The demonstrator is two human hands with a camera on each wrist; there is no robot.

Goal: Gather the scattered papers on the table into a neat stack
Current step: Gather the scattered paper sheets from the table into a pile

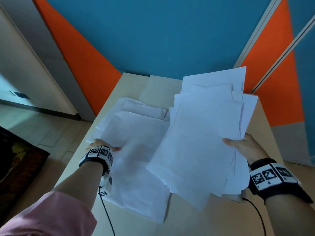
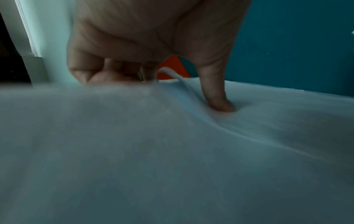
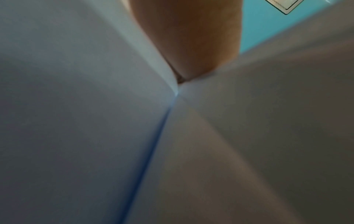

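Note:
White papers (image 1: pixel 136 132) lie overlapped and askew across the left half of the light wooden table (image 1: pixel 219 220). My left hand (image 1: pixel 102 147) grips their left edge. In the left wrist view its thumb (image 2: pixel 220 103) presses down on the top sheet (image 2: pixel 172 151), which bows up, while the curled fingers (image 2: pixel 107 72) go under the edge. My right hand (image 1: pixel 243 147) holds a loose, uneven bundle of papers (image 1: pixel 201 142) tilted up over the table's right half, thumb on top. The right wrist view shows only paper (image 3: pixel 76 106) and one finger (image 3: pixel 191 45).
Another pale sheet (image 1: pixel 158 89) lies flat at the table's far end. Blue and orange wall panels (image 1: pixel 153 31) stand right behind the table. Tiled floor (image 1: pixel 51 132) and a dark object (image 1: pixel 17 159) are on the left. Black cables (image 1: pixel 105 213) trail from both wrists.

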